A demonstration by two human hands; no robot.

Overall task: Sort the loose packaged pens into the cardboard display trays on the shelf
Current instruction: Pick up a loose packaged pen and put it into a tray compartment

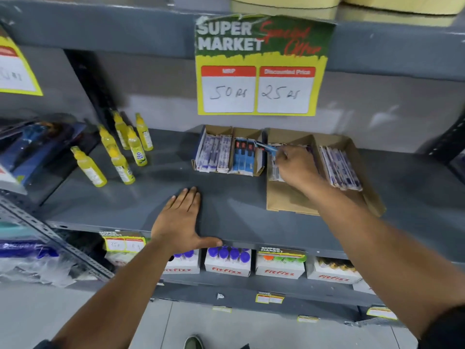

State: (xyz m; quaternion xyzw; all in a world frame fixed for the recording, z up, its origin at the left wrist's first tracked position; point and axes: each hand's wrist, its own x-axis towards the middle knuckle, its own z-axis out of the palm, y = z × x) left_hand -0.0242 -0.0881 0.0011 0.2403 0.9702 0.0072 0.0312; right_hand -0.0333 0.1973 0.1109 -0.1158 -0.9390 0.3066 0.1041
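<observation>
From the head camera, the left hand (180,220) is lying flat on the grey shelf (226,197) at about 7 o'clock, fingers spread apart and gripping nothing. The right hand (295,167) is reaching into the large cardboard tray (289,200) at 3 o'clock, fingers pinching a blue packaged pen (264,146). At 12 o'clock, the smaller tray (219,131) is holding upright pen packs.

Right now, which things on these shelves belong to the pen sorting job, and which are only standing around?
Part of the job:
- blue pen pack pinched in the right hand
- small cardboard tray
- large cardboard tray
- pen packs inside it

Not part of it:
- yellow bottles
- price sign
- Fitfizz boxes on the lower shelf
- left hand, only resting flat on the shelf
</observation>
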